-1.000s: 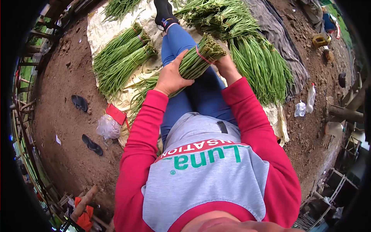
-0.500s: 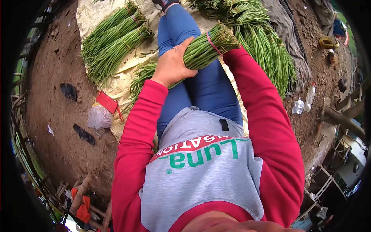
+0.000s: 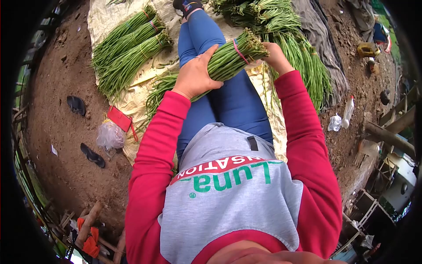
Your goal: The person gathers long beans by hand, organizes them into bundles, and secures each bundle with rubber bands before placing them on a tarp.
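Observation:
A thick bundle of long green beans (image 3: 226,59) lies slantwise over my outstretched legs, with a pink band (image 3: 239,50) near its stem end. My left hand (image 3: 196,75) is closed round the middle of the bundle, its thumb on the near side. At the stem end, my right hand (image 3: 277,58) holds the bundle from the right and below, its fingers partly hidden behind the stems. The loose bean tips trail to the lower left, past my left wrist.
Several tied bean bundles (image 3: 132,55) lie on the pale sheet (image 3: 143,83) to the left. A large bean pile (image 3: 303,66) is at the right. A red pouch (image 3: 119,118), a plastic bag (image 3: 110,135) and sandals (image 3: 92,155) sit at left; a plastic bottle (image 3: 347,112) lies on the right.
My right hand has come out from behind the bundle to its stem end and now shows. The stem end has shifted slightly left and down. My left hand keeps its grip.

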`<state>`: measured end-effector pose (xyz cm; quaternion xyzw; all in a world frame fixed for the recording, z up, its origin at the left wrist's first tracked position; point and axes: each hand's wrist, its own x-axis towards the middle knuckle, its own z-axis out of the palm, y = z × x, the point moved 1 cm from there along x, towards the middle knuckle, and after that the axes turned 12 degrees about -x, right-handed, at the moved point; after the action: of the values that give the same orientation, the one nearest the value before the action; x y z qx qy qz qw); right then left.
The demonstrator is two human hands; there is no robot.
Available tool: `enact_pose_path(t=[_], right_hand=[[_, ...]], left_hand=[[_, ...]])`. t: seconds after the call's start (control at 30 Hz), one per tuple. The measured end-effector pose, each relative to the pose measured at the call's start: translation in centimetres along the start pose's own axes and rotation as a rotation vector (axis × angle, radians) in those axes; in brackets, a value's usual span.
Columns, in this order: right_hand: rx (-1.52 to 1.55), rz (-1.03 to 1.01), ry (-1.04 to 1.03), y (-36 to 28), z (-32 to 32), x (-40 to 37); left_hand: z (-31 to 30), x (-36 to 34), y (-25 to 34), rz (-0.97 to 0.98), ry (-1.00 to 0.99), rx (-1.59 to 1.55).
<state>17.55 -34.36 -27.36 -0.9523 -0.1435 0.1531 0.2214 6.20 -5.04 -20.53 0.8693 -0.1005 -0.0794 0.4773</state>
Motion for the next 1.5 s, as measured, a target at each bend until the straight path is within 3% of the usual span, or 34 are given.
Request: enact_pose_path(t=[0.07, 0.1, 0.2, 0.27, 0.33, 0.4, 0.47, 0.53, 0.6, 0.63, 0.67, 0.73, 0.8, 0.87, 0.9, 1.0, 1.13, 1.2, 1.27, 1.33, 1.4, 1.5], right_hand=[[0.815, 0.285, 0.044, -0.5, -1.8, -1.5], [1.029, 0.248, 0.13, -1.6, -3.7, -2.9], [1.165, -0.026, 0.43, -1.8, -7.0, -4.4], [1.192, -0.178, 0.522, -5.1, -9.8, -5.5], [1.111, -0.225, 0.527, -10.1, -12.0, -6.9], [1.202, -0.232, 0.272, -16.2, -13.0, -8.3], [0.993, -0.345, 0.052, -18.4, -11.6, -8.2], [0.577, -0.341, -0.147, -21.2, -10.6, -8.4], [0.033, -0.492, -0.145, -22.0, -8.4, -6.9], [-0.314, -0.599, -0.046, -21.3, -7.1, -5.9], [-0.314, -0.612, -0.044, -20.4, -6.3, -5.0], [-0.625, -0.471, -0.153, -19.6, -5.6, -3.4], [-0.622, -0.469, -0.225, -19.8, -5.1, -2.5], [-0.657, -0.499, -0.269, -21.0, -4.8, -3.4], [-0.715, -0.614, -0.132, -20.9, -4.4, -4.8], [-0.785, -0.622, -0.04, -20.3, -7.8, -8.5], [-0.73, -0.272, 0.075, -13.5, -12.8, -8.3], [-0.617, -0.218, -0.069, -11.0, -10.9, -6.9], [-0.428, -0.188, -0.066, -9.5, -7.1, -6.2], [-0.289, -0.085, -0.515, -10.7, -5.1, -5.0], [-0.11, -0.169, -0.568, -13.9, -4.1, -8.1], [0.171, -0.413, -0.269, -20.2, -1.2, -11.9]], left_hand=[[0.2, -0.1, 0.0, 0.003, 0.008, 0.018], [0.4, -0.2, -0.1, 0.016, 0.02, 0.017], [0.9, -0.6, -0.1, 0.059, 0.08, 0.035], [1.1, -0.9, 0.2, 0.066, 0.084, 0.08], [1.4, -1.2, 0.5, 0.135, 0.133, 0.114], [1.6, -1.3, 0.7, 0.09, 0.109, 0.167], [1.6, -1.6, 0.5, 0.12, 0.12, 0.17], [1.5, -1.9, 0.8, 0.129, 0.138, 0.132], [1.7, -1.8, -0.1, 0.132, 0.142, 0.154], [1.4, -2.0, 0.1, 0.105, 0.13, 0.106], [1.4, -2.1, 0.4, 0.081, 0.118, 0.054], [0.9, -2.1, 1.0, 0.075, 0.155, 0.056], [0.8, -1.8, 0.9, 0.104, 0.016, 0.177], [0.8, -1.7, 0.4, 0.112, 0.008, 0.173], [1.1, -1.5, -0.2, 0.136, 0.028, 0.127], [0.7, -1.7, -0.4, 0.15, 0.086, 0.029], [-0.4, -2.6, -0.9, 0.259, 0.15, -0.101], [-0.7, -3.0, -0.6, 0.271, 0.154, -0.096], [-1.2, -3.1, -0.7, 0.255, 0.168, -0.185], [-1.1, -2.9, -1.8, 0.143, 0.143, -0.248], [-1.2, -2.7, -3.1, 0.146, 0.341, -0.647], [-2.0, -2.2, -4.1, 0.057, 0.344, -0.57]])
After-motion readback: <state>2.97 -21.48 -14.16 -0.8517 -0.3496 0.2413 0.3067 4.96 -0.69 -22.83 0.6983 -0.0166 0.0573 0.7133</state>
